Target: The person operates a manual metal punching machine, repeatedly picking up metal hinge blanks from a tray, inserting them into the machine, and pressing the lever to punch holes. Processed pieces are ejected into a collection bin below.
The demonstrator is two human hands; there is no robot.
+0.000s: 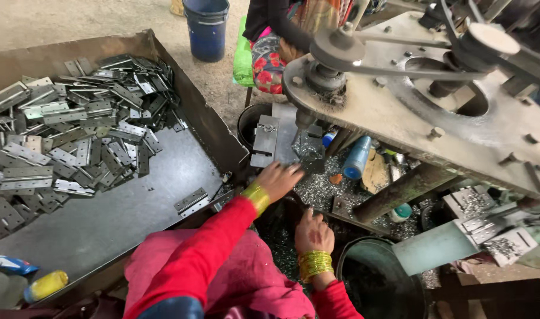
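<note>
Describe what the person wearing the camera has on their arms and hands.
Both arms are in bright red long sleeves. Each wrist carries a stack of shiny yellow-gold bangles, on the left hand and the right hand. The hands are bare, with no gloves; any rings are too small to tell.

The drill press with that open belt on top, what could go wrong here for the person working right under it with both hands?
1. The left hand reaches close under the drill spindle; fingers might get caught or cut.
2. The belt and pulleys run unguarded overhead; the loose pink cloth or bangles could snag.
3. Sharp metal shavings lie around the bare right hand, which could get cut.
</note>
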